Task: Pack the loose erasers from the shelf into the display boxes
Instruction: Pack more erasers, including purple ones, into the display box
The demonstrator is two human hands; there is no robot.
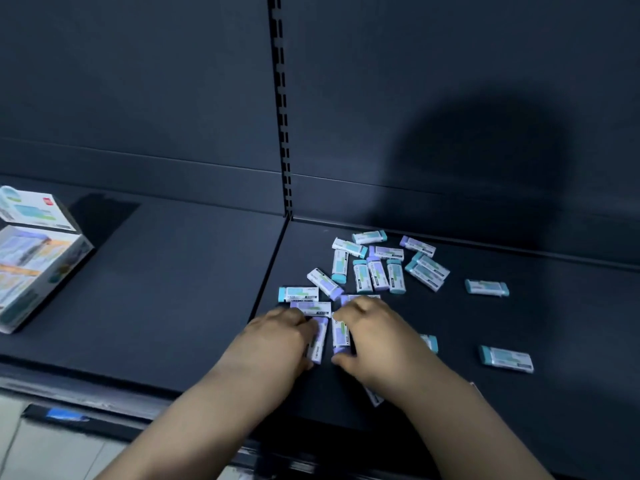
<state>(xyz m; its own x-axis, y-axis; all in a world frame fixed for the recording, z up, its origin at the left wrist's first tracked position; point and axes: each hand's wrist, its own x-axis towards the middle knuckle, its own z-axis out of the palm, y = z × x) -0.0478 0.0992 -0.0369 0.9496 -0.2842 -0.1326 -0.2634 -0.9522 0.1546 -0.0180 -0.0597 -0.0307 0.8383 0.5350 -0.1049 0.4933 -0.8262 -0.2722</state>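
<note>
Several loose erasers (377, 268), white sleeves with teal or purple ends, lie scattered on the dark shelf (173, 289) right of its seam. My left hand (277, 337) curls its fingers round a purple-ended eraser (318, 341) at the near side of the pile. My right hand (374, 337) pinches another purple-ended eraser (340, 336) between thumb and fingers, right beside the left hand. Two display boxes (31, 258) stand stacked at the shelf's far left, well apart from both hands.
Single erasers lie apart at the right (486, 287) and near right (507, 359). One more peeks from under my right forearm (375, 398). The shelf's back panel with a slotted upright (282, 109) rises behind. The front edge carries a blue label (65, 415).
</note>
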